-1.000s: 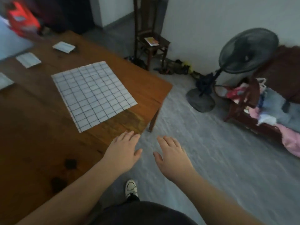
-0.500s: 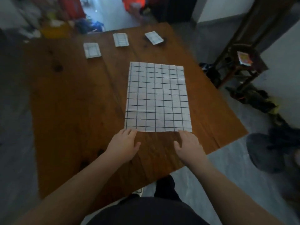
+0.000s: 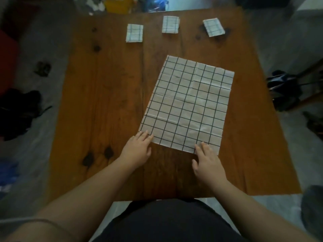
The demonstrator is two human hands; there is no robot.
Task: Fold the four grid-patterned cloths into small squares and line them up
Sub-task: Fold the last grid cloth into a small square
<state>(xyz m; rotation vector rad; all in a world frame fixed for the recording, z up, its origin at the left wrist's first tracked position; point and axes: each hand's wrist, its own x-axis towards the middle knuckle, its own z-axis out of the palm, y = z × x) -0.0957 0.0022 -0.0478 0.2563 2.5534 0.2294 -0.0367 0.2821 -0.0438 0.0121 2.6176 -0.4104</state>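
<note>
Down to the last of four. Already lined up along the far edge of the desk (image 3: 104, 102): three folded squares (image 3: 170, 24), well apart from one another, the right-hand one slightly askew. Left to fold: the fourth cloth (image 3: 188, 105), lying flat and fully spread on the right half of the desk, turned a little off square, its near edge set back from the desk's near edge.

Resting the left hand (image 3: 138, 149) on the cloth's near left corner and the right hand (image 3: 208, 163) on its near right corner, fingers (image 3: 145, 134) of both straight and relaxed, flat on the fabric, gripping nothing yet.

Judged as the very start of the first fold. Next, most likely: pinch both near corners, lift, carry them over to the far corners, match the edges, then press the crease flat. Worth correcting the skew first, for matching grid lines.
</note>
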